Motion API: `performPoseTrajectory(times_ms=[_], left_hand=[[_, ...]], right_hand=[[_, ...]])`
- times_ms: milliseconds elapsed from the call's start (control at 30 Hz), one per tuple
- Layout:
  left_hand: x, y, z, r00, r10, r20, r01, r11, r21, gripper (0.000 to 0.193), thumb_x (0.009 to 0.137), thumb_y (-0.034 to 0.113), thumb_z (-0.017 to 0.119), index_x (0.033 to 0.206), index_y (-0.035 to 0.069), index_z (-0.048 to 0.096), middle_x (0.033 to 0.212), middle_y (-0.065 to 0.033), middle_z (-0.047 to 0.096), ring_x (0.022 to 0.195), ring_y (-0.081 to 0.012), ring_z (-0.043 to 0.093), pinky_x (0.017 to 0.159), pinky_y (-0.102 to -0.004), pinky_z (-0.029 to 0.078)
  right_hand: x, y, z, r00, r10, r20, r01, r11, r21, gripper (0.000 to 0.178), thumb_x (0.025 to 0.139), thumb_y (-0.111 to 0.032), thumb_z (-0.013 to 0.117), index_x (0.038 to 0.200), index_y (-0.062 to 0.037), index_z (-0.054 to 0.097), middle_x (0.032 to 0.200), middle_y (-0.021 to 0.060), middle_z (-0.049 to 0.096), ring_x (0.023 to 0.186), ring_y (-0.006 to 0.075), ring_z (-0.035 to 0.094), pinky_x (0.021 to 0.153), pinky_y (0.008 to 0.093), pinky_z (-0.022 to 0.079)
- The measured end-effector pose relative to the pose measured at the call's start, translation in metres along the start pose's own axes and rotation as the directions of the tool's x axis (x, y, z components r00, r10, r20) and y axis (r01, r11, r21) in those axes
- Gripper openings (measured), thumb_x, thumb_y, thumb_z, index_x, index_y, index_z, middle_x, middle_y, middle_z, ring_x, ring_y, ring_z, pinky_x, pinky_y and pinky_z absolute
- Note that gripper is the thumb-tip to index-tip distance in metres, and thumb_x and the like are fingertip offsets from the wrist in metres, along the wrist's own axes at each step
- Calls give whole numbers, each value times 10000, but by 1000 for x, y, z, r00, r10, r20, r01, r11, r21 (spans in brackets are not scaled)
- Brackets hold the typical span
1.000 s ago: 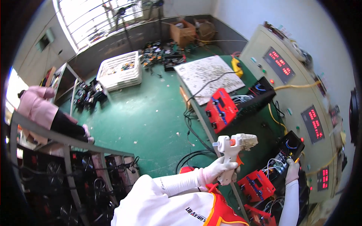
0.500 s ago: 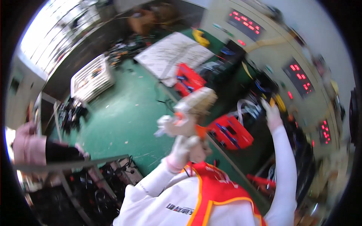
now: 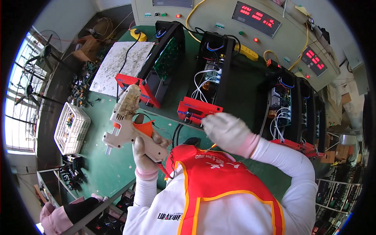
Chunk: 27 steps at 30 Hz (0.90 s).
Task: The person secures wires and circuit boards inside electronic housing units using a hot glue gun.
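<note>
My left hand (image 3: 145,156), in a pale glove, grips the handle of a white hot glue gun (image 3: 124,131) with an orange trigger. Its metal nozzle points down to the left, and yellowish glue crusts its upper end. At the front of a black-cased machine (image 3: 214,55) with white wires inside, my gloved right hand (image 3: 229,133) is closed against the right end of the red front panel (image 3: 199,107). The hand hides what its fingertips hold. A black knob shows on that panel. Left of it stands another open machine (image 3: 168,51) with a green circuit board and red panel.
More open machines (image 3: 280,105) stand to the right. Behind are test cabinets with red displays (image 3: 256,17). A white basket (image 3: 72,129) of small parts and a stained white sheet (image 3: 117,66) lie left on the green bench (image 3: 105,168). Another person's pink sleeve (image 3: 58,219) shows lower left.
The view has turned and sharpened. My right hand has drawn back from the wires deeper among the machines to a front panel. My left hand still holds the glue gun, now further left.
</note>
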State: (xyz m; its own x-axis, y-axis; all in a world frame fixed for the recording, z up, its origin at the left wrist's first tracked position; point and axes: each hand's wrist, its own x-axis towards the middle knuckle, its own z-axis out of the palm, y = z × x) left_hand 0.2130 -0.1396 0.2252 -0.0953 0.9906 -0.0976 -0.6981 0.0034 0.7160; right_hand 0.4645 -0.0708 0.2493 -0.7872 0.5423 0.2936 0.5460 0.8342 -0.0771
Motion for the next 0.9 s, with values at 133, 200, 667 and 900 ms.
performPoseTrajectory(times_ms=[133,200,667,900], left_hand=[[4,0,3,997,-1,81,-1,1000,27,702,905,501,511,1464,178,236,805,-37,482,654,-183,488,718,-433,435],[3,-3,-7,998,-42,50,43,999,-11,689,899,503,518,1448,174,264,813,-36,481,663,-184,482,711,-425,431],[10,-4,6,966,-22,258,-7,994,110,670,939,508,447,1458,154,212,846,-51,453,677,-179,478,715,-436,490],[10,-12,38,892,-119,436,22,975,222,533,934,544,438,1251,117,396,794,-27,431,632,-167,447,681,-412,477]], right_hand=[[-1,-13,34,976,168,-134,-161,985,66,308,796,-83,658,1097,-28,627,1056,66,613,874,196,603,715,273,569],[4,-4,31,977,83,-196,-97,993,-61,375,811,-100,646,1171,-10,590,1132,76,598,1004,221,595,743,296,568],[-5,3,51,964,261,-52,-240,937,255,557,813,-96,592,1334,18,432,1375,113,441,1296,237,398,951,272,493],[-22,-21,-6,992,56,-112,-81,968,-239,320,867,-153,549,1147,-5,596,1166,119,591,1202,254,488,879,353,510]])
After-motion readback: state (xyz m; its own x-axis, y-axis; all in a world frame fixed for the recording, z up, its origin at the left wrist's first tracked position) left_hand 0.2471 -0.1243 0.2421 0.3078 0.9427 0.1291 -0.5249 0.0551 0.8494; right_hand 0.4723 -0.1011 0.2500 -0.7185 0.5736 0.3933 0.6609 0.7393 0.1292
